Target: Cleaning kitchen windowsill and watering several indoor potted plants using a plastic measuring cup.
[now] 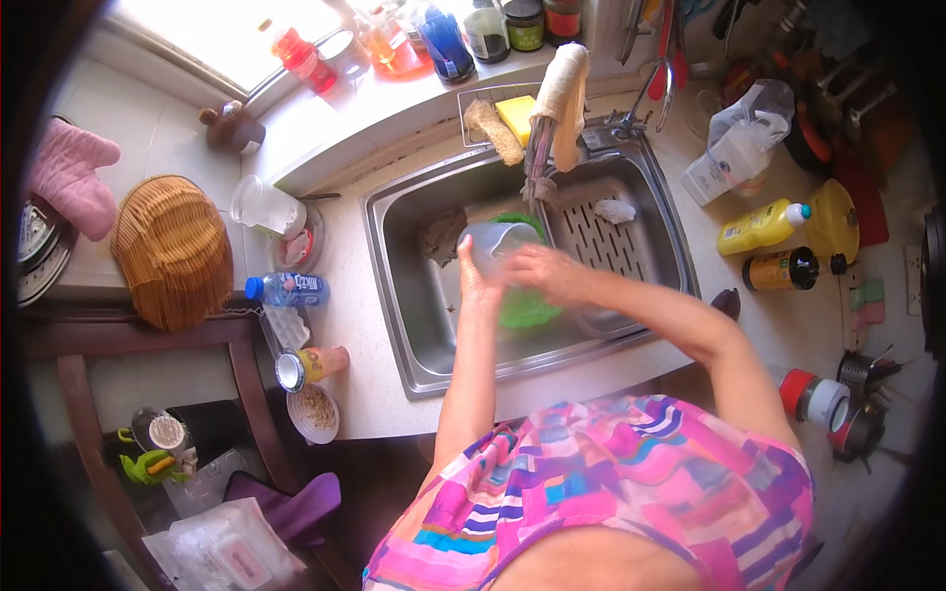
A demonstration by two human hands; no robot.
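My left hand (479,284) grips a translucent plastic container (488,244) from its near left side, thumb up along the wall. Motion blurs my right hand (543,270), whose bent fingers are at the container's right side; whether they hold anything is hidden. Both hands are above the left basin of a stainless steel sink (414,295). Below the container is a bright green plastic vessel (528,306), partly covered by my hands. The faucet (539,151), wrapped in cloth, hangs just beyond them. A greyish-brown cloth (442,238) lies in the basin's far left corner.
A slotted drain tray (602,236) with a white crumpled scrap (615,211) fills the right basin. Behind the sink, a wire rack holds a yellow sponge (517,118) and a loofah (493,131). Bottles (765,225) line the right counter; a water bottle (288,289) lies left.
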